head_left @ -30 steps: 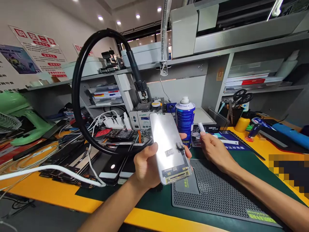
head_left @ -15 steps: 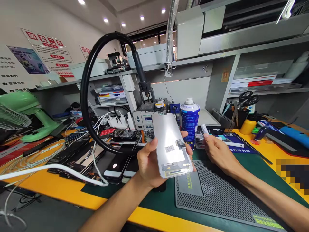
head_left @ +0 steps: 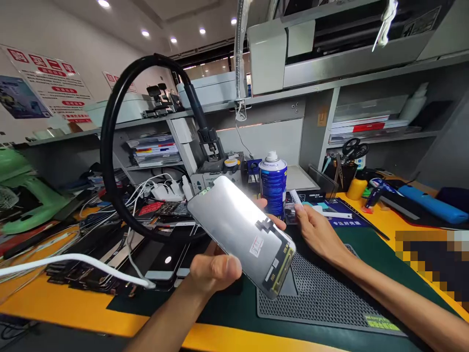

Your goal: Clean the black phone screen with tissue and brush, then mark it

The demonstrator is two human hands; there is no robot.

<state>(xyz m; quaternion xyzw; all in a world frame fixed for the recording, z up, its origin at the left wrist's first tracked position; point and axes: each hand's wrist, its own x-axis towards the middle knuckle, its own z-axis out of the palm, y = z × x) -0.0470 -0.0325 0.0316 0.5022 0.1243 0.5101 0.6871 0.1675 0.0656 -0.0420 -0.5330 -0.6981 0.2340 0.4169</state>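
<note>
Turning a phone screen (head_left: 240, 230) in the left hand (head_left: 212, 274)
Gripped between thumb and fingers, its far end now points up-left beyond that hand — it stood straighter earlier — while the right hand (head_left: 318, 232), spray can (head_left: 271, 185) at its left, still pinches a white stick (head_left: 294, 196).

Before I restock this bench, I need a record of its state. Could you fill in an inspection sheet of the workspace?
Surface: yellow bench, dark green mat, grey perforated mat on top.
Job's things: phone screen panel, tilted, metallic back showing; white stick-like item.
Clutter: phones and loose parts at left; blue spray can standing upright.
Hands: left hand holds the panel; right hand holds the white item.
Cables: white cables, tangled at left.
Surroundings: shelves, green fan.
</note>
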